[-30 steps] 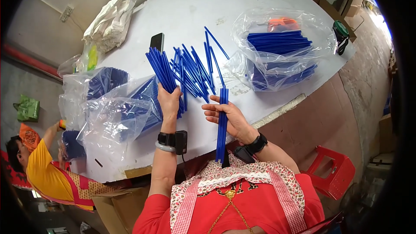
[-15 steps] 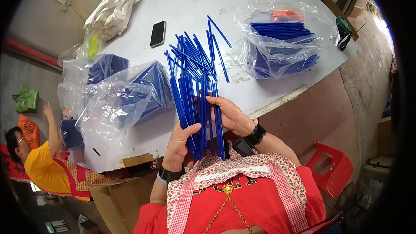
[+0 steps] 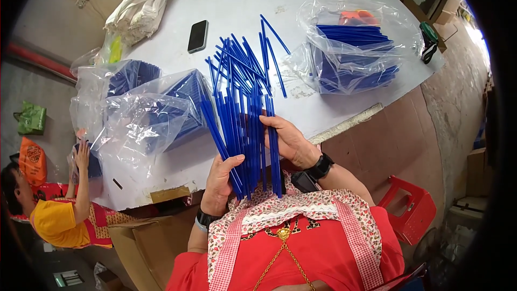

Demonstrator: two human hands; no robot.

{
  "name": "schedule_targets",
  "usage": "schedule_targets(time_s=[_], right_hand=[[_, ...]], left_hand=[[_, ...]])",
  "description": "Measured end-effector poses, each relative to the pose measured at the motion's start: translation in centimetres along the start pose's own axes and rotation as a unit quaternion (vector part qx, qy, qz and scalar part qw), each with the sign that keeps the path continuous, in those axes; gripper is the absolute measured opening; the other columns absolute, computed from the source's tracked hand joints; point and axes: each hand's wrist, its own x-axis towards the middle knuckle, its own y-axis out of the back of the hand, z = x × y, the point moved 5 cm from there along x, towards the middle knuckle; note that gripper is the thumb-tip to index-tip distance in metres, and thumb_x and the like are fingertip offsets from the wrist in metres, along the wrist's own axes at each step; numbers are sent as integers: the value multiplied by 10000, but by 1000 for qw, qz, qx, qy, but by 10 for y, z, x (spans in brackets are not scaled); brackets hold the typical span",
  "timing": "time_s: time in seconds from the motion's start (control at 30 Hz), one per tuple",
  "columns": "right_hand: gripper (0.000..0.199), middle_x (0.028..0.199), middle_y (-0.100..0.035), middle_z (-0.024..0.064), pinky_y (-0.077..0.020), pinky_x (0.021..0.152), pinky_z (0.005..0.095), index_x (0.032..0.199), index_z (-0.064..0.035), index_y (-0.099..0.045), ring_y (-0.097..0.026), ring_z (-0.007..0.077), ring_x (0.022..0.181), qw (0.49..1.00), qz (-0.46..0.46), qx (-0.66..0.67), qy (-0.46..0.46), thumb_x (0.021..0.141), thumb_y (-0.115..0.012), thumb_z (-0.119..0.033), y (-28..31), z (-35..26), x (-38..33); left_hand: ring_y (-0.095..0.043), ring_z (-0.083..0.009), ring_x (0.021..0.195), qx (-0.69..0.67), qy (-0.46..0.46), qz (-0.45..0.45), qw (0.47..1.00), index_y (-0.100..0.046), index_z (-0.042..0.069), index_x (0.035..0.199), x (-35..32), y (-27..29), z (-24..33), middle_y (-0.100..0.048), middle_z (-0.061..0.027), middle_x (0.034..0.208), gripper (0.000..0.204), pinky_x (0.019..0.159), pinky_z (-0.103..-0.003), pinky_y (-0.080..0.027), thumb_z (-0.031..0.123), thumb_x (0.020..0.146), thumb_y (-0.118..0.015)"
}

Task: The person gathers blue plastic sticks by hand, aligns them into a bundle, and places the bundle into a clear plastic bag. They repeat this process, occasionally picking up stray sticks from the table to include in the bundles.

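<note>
Close against the chest, over the near edge of the white desk [image 3: 344,48]: a fanned bundle of long blue sticks [image 3: 245,129], lower ends gathered together, upper ends splayed out over the desk top. Gathered low, presumably so that the ends line up while the tops stay free to spread.

Left hand [image 3: 221,180]: closed round the bundle's lower left side, thumb across the front, fingers hidden behind; black band at the wrist. Right hand [image 3: 288,140]: partly open, fingers curved along the bundle's right edge, holding a few sticks slightly apart from the rest, likely to keep them from slipping back into the bunch; black watch on the wrist.

Beyond the bundle, loose sticks [image 3: 269,48] lying crossed on the desk, touching the fan's far ends or just past them; hard to tell which.

To the right, an open clear bag [image 3: 358,48] full of the same blue sticks laid flat and parallel, something orange at its far side. To the left, two more clear bags [image 3: 145,108] with blue stock inside, mouths loose and crumpled. Farther back, a black phone [image 3: 197,36] lying flat, and a heap of pale folded bags [image 3: 137,11].

At the left edge, another person's raised hand [image 3: 82,156], well apart from the bundle. Beside the right knee, a red plastic stool [image 3: 409,207] on the floor.
</note>
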Motion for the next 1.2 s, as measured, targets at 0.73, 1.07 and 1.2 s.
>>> schedule_targets(time_s=[0.73,1.07,1.2], right_hand=[[304,1090,-637,145,-547,871,387,1181,19,-544,-647,233,972,998,36,-53,5,883,-559,-33,3,8,3],[363,1147,-621,172,-536,901,389,1233,65,-508,-642,244,1005,1000,-9,-6,0,890,-500,-50,-11,4,-3],[372,1154,-619,173,-531,901,414,1240,67,-508,-638,250,1012,1000,-6,-19,8,894,-504,-70,-7,3,-3]], left_hand=[[-643,-157,943,31,8,-13,999,-579,25,1180,-6,-5,0,-659,-78,1077,304,831,-308,-528,67,883,-626],[-639,-164,966,-8,-5,13,1000,-575,29,1188,-10,0,6,-652,-83,1101,302,848,-308,-522,57,889,-608],[-642,-165,956,-14,-13,7,1000,-573,24,1188,-10,-1,8,-655,-83,1093,305,845,-310,-523,49,886,-610]])
